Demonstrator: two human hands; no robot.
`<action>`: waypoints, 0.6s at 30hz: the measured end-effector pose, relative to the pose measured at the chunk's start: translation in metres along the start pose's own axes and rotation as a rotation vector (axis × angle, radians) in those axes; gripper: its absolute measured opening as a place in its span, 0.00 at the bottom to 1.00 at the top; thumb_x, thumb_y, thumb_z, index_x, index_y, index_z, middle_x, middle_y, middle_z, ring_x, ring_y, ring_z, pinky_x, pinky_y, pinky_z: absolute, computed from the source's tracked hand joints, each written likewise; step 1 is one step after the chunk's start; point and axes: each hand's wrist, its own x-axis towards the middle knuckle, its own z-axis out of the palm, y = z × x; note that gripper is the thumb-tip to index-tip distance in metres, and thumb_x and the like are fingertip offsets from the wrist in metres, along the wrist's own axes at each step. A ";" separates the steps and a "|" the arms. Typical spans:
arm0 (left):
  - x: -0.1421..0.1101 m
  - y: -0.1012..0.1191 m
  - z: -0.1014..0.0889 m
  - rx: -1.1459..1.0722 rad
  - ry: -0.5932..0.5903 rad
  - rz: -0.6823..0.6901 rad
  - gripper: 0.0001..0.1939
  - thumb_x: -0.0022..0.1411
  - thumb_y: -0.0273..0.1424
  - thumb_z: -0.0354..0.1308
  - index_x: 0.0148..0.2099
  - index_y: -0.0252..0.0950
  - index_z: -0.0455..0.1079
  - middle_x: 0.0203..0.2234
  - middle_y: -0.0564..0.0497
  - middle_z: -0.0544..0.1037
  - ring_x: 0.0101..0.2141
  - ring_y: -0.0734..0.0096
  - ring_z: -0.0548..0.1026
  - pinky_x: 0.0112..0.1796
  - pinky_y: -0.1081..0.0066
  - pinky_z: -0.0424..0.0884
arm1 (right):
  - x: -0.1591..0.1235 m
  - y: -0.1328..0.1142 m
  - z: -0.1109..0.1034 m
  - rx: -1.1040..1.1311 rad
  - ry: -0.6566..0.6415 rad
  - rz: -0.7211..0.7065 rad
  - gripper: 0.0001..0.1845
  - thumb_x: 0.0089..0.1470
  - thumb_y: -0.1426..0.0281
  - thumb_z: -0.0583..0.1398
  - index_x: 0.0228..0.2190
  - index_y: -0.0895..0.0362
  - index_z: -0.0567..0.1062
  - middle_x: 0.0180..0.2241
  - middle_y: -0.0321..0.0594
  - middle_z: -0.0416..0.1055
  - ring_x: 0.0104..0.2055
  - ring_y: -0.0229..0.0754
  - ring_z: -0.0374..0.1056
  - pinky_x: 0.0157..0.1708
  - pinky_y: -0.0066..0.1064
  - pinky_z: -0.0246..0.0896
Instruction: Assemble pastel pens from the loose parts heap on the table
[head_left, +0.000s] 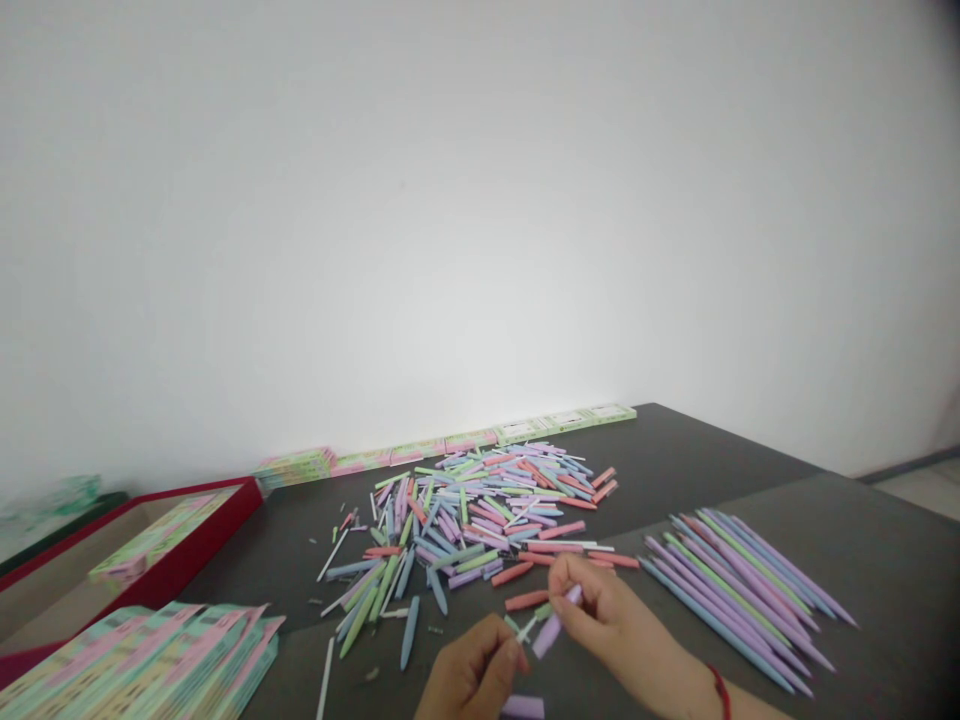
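Observation:
My left hand [474, 668] is closed, thumb against fingers, at the near edge of the view. A thin white pen part [527, 629] sticks out from its fingertips. My right hand [604, 612] is just to the right, pinching a short light-purple pen barrel [550, 634] that slants between thumb and fingers. The white part reaches toward the right fingertips; whether the two pieces touch is unclear. Beyond both hands lies a loose heap of pastel pen pieces [457, 525]. Another purple piece [523, 707] lies by the left hand, partly cut off by the frame.
On the right, several long pointed pens [739, 600] lie side by side on the dark table [847, 560]. Printed packs [150, 660] fan out at the near left, beside a red-rimmed box [217, 525]. Flat cartons [469, 440] line the wall. A white stick [325, 680] lies near the front.

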 end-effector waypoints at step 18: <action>0.001 0.001 -0.001 0.081 0.000 0.048 0.14 0.62 0.39 0.46 0.28 0.37 0.63 0.17 0.60 0.56 0.21 0.74 0.54 0.24 0.73 0.51 | 0.000 0.003 0.005 0.027 0.015 0.012 0.11 0.54 0.63 0.56 0.24 0.54 0.61 0.25 0.33 0.62 0.34 0.43 0.67 0.31 0.29 0.55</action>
